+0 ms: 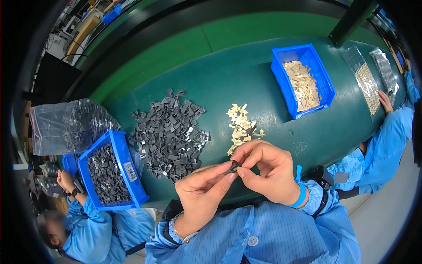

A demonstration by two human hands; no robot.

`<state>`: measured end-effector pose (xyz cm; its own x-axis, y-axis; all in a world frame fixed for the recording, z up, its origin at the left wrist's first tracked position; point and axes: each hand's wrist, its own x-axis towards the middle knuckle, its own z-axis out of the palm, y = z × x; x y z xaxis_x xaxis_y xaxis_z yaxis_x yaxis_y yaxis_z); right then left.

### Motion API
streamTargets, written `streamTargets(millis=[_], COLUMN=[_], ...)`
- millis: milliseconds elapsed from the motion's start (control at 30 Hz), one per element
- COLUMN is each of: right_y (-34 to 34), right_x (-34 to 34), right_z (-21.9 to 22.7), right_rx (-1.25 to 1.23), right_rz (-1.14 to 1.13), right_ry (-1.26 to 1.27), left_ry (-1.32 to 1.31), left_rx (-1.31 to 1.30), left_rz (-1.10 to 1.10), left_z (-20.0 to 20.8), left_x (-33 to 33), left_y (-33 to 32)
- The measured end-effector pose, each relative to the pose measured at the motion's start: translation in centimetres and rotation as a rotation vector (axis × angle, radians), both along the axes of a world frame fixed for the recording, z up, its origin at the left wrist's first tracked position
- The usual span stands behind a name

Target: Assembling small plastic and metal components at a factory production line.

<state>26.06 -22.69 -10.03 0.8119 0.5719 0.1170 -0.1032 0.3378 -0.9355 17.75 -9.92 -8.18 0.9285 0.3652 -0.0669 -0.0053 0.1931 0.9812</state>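
Observation:
My left hand [201,192] and my right hand [267,170] meet in front of my chest, fingertips pinched together on one small dark grey clip [233,166]. Both hands hold it above the near edge of the green table [246,83]. Just beyond my fingers lies a small heap of tan metal pieces [241,126]. A large pile of dark grey clips [169,134] spreads on the table to the left of it.
A blue bin of grey clips [110,169] sits at the near left, a clear bag of clips [66,125] behind it. A blue bin of tan pieces [302,80] stands at the far right, beside shiny packets [367,79]. Co-workers in blue sit left [88,229] and right [387,141].

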Motion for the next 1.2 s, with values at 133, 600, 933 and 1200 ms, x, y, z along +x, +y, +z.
streamTargets(millis=[133,600,933,1200], right_y=[0.1,0.5,0.0,-1.4], right_x=[0.0,0.0,1.0,1.9], right_z=[0.2,0.0,0.6,0.1], right_rx=[-0.013,-0.072,-0.168,-0.116], right_rz=[-0.011,-0.069,-0.087,0.161], right_ry=[-0.011,-0.131,-0.311,-0.201], left_ry=[-0.025,-0.055,-0.073,-0.081], left_rx=[-0.017,-0.179,-0.067,-0.161], left_rz=[-0.002,0.035,0.044,-0.134], left_z=[-0.1,-0.3,-0.7,-0.2], left_x=[0.0,0.4,0.1,0.2], left_y=[0.0,-0.2,-0.2,0.4])
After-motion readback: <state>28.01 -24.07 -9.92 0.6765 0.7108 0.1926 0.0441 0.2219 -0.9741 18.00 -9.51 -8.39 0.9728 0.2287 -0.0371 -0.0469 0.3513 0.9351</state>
